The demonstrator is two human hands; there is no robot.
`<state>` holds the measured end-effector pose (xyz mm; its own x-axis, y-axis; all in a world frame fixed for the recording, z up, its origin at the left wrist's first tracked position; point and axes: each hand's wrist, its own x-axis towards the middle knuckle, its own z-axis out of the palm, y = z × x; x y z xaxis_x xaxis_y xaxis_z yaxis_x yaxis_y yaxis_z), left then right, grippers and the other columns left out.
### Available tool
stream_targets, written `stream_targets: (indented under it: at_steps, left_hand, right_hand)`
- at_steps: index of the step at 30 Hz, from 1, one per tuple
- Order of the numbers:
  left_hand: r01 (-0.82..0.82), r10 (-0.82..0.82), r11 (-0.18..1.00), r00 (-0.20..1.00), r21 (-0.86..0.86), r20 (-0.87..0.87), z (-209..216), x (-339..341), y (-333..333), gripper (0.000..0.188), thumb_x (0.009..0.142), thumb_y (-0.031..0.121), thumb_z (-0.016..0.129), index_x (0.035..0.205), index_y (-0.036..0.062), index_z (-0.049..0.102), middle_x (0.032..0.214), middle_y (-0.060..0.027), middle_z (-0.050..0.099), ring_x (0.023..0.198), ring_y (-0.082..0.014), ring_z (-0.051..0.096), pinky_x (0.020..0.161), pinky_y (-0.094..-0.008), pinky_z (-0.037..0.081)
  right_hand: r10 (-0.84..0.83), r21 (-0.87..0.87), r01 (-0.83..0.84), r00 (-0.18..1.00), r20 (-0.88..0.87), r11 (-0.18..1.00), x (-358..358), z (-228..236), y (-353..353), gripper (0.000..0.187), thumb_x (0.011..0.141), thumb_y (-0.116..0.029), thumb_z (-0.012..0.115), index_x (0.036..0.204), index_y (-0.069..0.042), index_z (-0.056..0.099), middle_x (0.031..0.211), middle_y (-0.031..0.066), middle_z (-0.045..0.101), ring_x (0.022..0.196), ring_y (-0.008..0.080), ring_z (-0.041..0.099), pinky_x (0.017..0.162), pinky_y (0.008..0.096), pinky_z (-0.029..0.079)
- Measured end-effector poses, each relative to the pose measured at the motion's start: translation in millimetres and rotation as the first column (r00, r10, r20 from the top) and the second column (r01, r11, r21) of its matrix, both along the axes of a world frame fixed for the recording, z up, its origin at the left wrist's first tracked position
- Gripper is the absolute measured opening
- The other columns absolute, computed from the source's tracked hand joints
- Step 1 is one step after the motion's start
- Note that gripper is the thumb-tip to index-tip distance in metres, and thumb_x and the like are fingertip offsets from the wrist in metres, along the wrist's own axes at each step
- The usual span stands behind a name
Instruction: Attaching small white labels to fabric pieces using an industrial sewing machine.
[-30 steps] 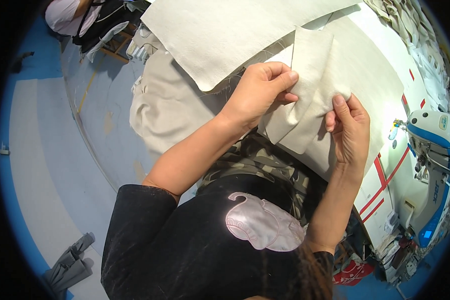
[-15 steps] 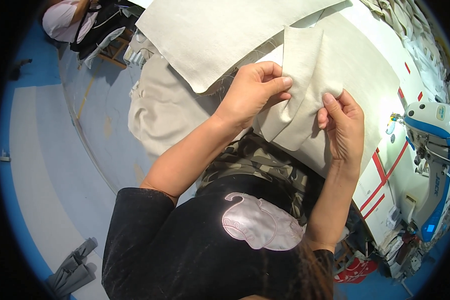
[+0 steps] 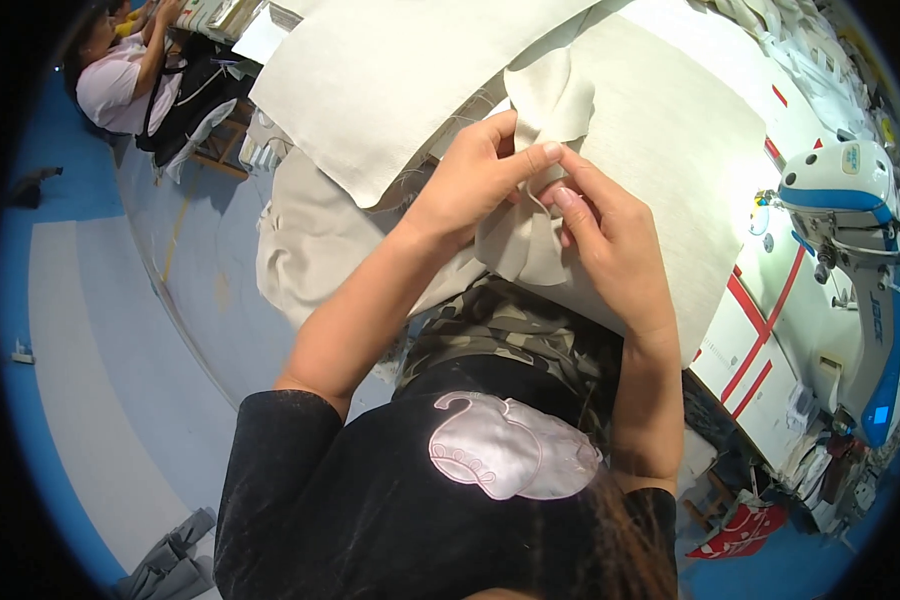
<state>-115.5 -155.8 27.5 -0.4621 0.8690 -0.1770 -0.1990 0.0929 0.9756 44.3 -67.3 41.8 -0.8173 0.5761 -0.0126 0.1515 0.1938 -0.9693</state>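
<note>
Between my hands is a small beige fabric piece (image 3: 553,95), bunched and creased at its middle, its upper end flaring out and its lower end hanging toward my lap. My left hand (image 3: 485,168) pinches it between thumb and fingers. From the other side my right hand (image 3: 602,222) grips the same cloth, its fingertips meeting the left thumb. Beneath lies a large flat beige fabric panel (image 3: 685,130) on the white table. Another beige panel (image 3: 370,90) with frayed threads along its edge spreads at the upper left.
On the right stands a white and blue sewing machine (image 3: 840,190) on the table with red tape strips (image 3: 750,305). Crumpled beige cloth (image 3: 315,225) hangs at the left. A seated person (image 3: 120,90) works at the upper left. Fabric is heaped (image 3: 820,70) at the upper right.
My hands have come together, the right one moving left toward the left one. The small fabric piece, spread wider before, is now gathered between them. The view has shifted slightly.
</note>
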Motion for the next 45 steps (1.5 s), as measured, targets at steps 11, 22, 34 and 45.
stream_targets:
  at_steps: [11, 22, 34, 45]
  left_hand:
    - [-0.250, 0.339, 0.933, 0.380, 0.258, -0.860, 44.5, -41.5, -7.1, 0.031, 0.095, 0.006, 0.068, 0.126, 0.0020, 0.067, 0.128, -0.0144, 0.066, 0.113, -0.0253, 0.066, 0.092, -0.0370, 0.057]
    - [0.060, -0.226, 0.969, -0.173, -0.239, -0.959, -54.9, 34.2, 111.0, 0.067, 0.107, 0.063, 0.034, 0.161, 0.0241, 0.040, 0.169, -0.0100, 0.033, 0.158, -0.0311, 0.025, 0.129, -0.0563, 0.013]
    - [0.241, -0.151, 0.970, 0.512, -0.027, -0.846, -5.0, 86.9, 102.5, 0.024, 0.100, 0.016, 0.068, 0.118, 0.0018, 0.072, 0.120, -0.0144, 0.069, 0.097, -0.0214, 0.070, 0.081, -0.0313, 0.057]
    - [0.337, -0.377, 0.918, 0.579, -0.209, -0.723, -5.0, 136.3, 94.4, 0.022, 0.096, 0.017, 0.065, 0.098, -0.0040, 0.071, 0.080, -0.0142, 0.071, 0.073, -0.0215, 0.067, 0.071, -0.0330, 0.054]
  right_hand:
    - [-0.129, 0.673, 0.046, 0.989, 0.074, 0.738, 97.5, -20.2, 9.6, 0.041, 0.089, -0.005, 0.072, 0.130, -0.001, 0.066, 0.131, 0.0145, 0.064, 0.120, 0.0346, 0.057, 0.100, 0.0447, 0.047]
    - [-0.411, 0.687, 0.285, 0.911, 0.022, 0.668, 151.9, -28.3, -17.3, 0.036, 0.088, -0.006, 0.075, 0.122, 0.000, 0.065, 0.129, 0.0139, 0.062, 0.117, 0.0332, 0.058, 0.098, 0.0455, 0.047]
    - [-0.633, 0.656, 0.456, 0.773, 0.043, 0.602, 152.1, -29.5, -27.6, 0.022, 0.088, 0.000, 0.068, 0.107, -0.003, 0.058, 0.111, 0.0134, 0.056, 0.091, 0.0367, 0.064, 0.078, 0.0477, 0.051]
    - [-0.385, 0.648, 0.316, 0.922, -0.038, 0.693, 147.5, -25.0, -26.7, 0.030, 0.094, -0.001, 0.064, 0.124, -0.003, 0.061, 0.115, 0.0148, 0.060, 0.095, 0.0336, 0.067, 0.081, 0.0428, 0.056]
